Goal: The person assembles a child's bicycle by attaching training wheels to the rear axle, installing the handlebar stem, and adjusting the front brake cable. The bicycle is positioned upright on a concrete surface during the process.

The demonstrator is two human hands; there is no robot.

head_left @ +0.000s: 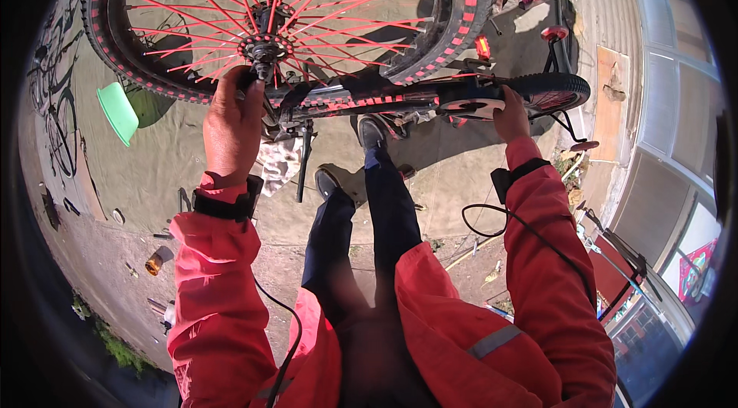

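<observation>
Pinching with its thumb and fingers, the left hand point(234, 119) in the head view is grasping the dark metal axle end point(260, 69) at the middle of a large bicycle wheel point(460, 17). This wheel has thin red spokes and a black tyre with pink-red rectangular marks, and it lies in front of the person, above the left hand and to its right. The right hand point(511, 117) is touching the black bicycle frame point(419, 94) near a pale, flat chain guard point(470, 108); its fingers are partly hidden, so I cannot tell how tightly it is closed. The frame, which bears red markings, stretches between the two hands. Just beyond the right hand is a second, black-tyred wheel point(578, 89), and above the frame there is a small red reflector point(482, 47). Well apart, on the left side, a bright green plastic basin point(118, 112) stands tilted on the greenish-grey ground sheet point(154, 185). A patterned pale cloth point(280, 163) lies near the person's dark shoes point(327, 182).
</observation>
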